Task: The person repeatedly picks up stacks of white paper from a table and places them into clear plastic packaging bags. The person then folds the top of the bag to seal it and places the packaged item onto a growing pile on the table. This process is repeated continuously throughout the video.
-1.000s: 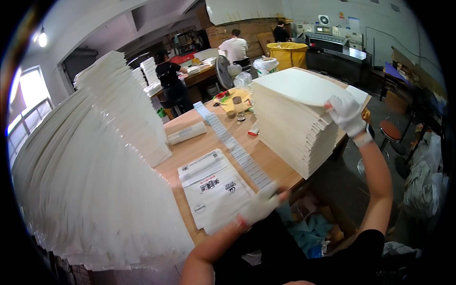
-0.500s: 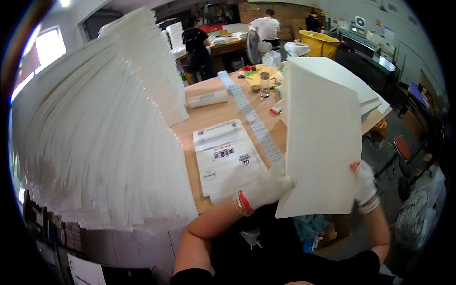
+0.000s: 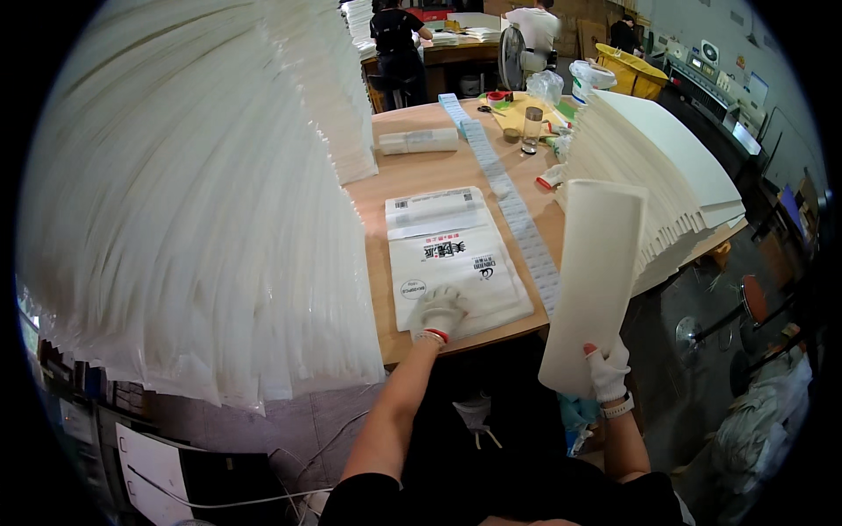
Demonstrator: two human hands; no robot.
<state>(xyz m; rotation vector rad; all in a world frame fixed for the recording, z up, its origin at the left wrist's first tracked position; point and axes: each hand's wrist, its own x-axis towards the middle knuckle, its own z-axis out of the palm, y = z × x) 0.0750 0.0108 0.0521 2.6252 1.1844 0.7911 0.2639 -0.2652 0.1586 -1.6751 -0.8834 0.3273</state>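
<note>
My left hand [image 3: 441, 309], in a white glove, lies with its fingers laid out on the lower part of a pile of printed white plastic bags [image 3: 438, 250]. The pile rests on the wooden table near its front edge. My right hand [image 3: 607, 373], also gloved with bare fingertip showing, grips the lower end of a folded white sheet bundle [image 3: 596, 276]. The bundle stands upright off the table's front edge. Whether it is one sheet or several I cannot tell. Behind it rises a fanned stack of white sheets [image 3: 667, 167].
A tall mass of plastic-wrapped white packs [image 3: 210, 202] fills the left. A label strip [image 3: 500, 180], a clear roll [image 3: 418, 141], a glass jar [image 3: 531, 131] and scissors [image 3: 489, 110] lie on the table [image 3: 412, 180]. A stool [image 3: 752, 298] stands at right. Other people work at the back.
My left hand has let go of the white sheet bundle and moved left onto the bags. The bundle, now narrower to view, stays in my right hand. The view has tilted down.
</note>
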